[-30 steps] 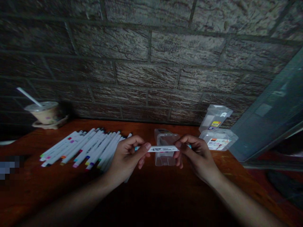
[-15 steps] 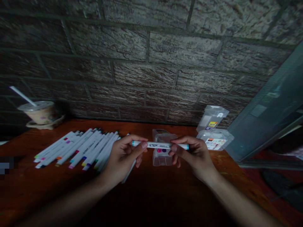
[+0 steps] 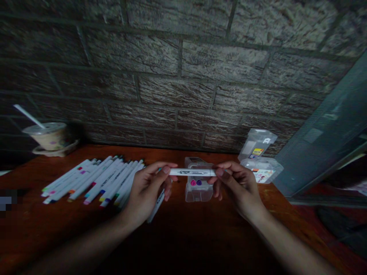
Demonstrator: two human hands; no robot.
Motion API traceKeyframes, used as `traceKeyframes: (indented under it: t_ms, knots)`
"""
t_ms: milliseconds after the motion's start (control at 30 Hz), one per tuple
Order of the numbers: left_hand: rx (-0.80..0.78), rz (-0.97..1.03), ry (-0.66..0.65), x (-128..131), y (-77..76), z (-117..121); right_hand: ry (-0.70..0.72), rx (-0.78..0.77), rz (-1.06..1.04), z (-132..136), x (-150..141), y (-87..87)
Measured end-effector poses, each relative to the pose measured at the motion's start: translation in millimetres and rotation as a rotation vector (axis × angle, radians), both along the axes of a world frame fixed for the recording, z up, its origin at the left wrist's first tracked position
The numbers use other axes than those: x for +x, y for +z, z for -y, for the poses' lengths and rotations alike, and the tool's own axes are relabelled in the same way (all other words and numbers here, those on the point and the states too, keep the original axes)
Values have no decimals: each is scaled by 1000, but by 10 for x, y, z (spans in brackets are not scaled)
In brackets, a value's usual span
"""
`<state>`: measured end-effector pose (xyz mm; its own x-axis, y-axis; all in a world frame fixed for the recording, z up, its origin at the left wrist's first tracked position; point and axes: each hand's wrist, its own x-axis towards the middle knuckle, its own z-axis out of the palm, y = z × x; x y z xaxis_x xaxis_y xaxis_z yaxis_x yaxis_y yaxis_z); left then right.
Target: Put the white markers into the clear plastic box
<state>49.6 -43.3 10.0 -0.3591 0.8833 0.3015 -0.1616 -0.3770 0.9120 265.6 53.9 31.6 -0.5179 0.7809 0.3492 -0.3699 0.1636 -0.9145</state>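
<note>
A white marker (image 3: 192, 172) with small black print is held level between my two hands. My left hand (image 3: 150, 185) pinches its left end with thumb and fingers. My right hand (image 3: 239, 187) grips the opposite end the same way, and the fingers largely cover both tips. Just behind and below the marker stands a clear plastic case (image 3: 198, 194), with one pink and one purple round marker end showing in it. Another white marker (image 3: 157, 208) lies slanted on the table, partly behind my left hand.
Several white markers with coloured ends (image 3: 106, 179) lie in a row at the left of the wooden table (image 3: 177, 236). A lidded cup with a straw (image 3: 50, 135) stands at the back left. Clear plastic case parts (image 3: 259, 168) sit back right, near a brick wall (image 3: 200, 88).
Both hands have slid outward to the marker's ends, so its turquoise tips are now mostly covered. The marker has turned a little and shifted slightly upward.
</note>
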Motion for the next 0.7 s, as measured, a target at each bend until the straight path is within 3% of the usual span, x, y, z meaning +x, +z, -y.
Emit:
traceKeyframes:
  t_ms: [367, 533, 700]
  knots:
    - [33, 74, -20, 1, 23, 10, 7, -17, -18, 9, 10, 11]
    - [-13, -50, 24, -3, -11, 12, 7, 32, 13, -1, 6, -14]
    - [-12, -227, 73, 36, 55, 37, -61, 57, 131, 12, -25, -24]
